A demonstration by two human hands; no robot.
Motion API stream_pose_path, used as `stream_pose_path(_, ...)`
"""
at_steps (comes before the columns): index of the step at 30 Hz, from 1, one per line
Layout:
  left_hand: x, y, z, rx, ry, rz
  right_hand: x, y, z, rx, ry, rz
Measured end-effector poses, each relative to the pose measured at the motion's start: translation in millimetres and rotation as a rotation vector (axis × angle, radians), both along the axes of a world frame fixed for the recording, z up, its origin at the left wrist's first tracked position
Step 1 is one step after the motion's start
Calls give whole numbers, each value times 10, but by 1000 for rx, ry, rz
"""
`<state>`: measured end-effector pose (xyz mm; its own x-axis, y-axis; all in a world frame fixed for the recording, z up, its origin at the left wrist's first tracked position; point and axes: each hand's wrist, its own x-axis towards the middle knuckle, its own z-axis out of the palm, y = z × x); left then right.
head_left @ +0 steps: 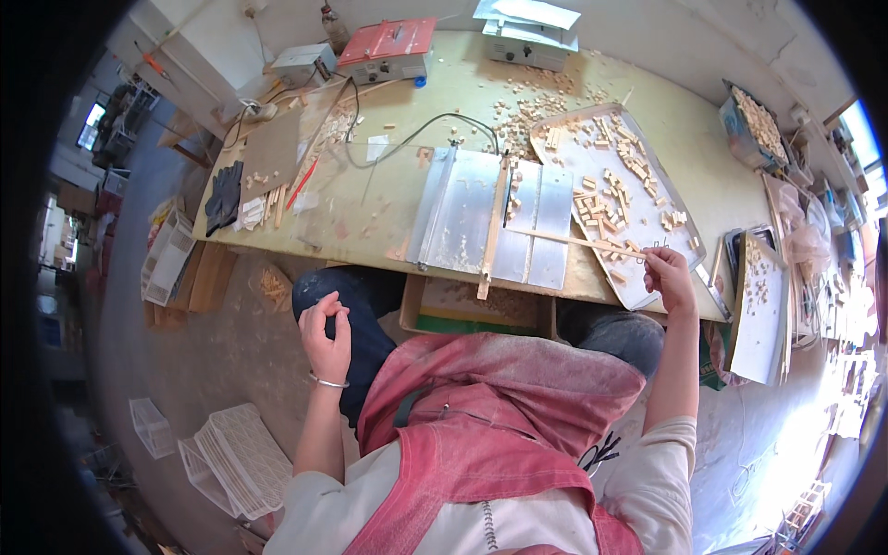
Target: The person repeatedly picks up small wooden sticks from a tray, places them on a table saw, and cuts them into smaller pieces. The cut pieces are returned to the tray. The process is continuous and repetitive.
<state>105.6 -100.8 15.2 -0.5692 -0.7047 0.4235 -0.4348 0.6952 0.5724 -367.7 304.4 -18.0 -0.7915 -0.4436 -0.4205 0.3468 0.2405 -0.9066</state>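
The left hand hangs over the lap, off the tabletop's front edge, well apart from the thin stick. Its fingers are curled in; nothing shows in it, but I cannot tell if something small is tucked inside. The stick lies long ways from left to right, its right end a bit closer to the front edge. Its left end is over the metal plate, near the wooden bar; I cannot tell if they touch. The right hand is much nearer, pinching the stick's right end between thumb and fingers. So the stick points left from that hand.

By the tabletop's left edge are limp, dark gloves, then a thin red pen. Next comes the plate, flat, gray and shiny, with long straight grooves and crumbs of wood dust. The bar across it is straight and tan. To the right, the pale, smooth tray holds many little wood blocks, tan with square ends. Its front corner reaches the tabletop's front edge.
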Motion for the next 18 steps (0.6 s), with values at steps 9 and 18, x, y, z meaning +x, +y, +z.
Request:
stream_pose_path(9, -117, -31, -45, 4, -22, -25, -396, -307, -161, -50, -29, -139)
stream_pose_path(18, -147, -10, -45, -6, -37, -39, -339, -575, -79, -213, 1, -314)
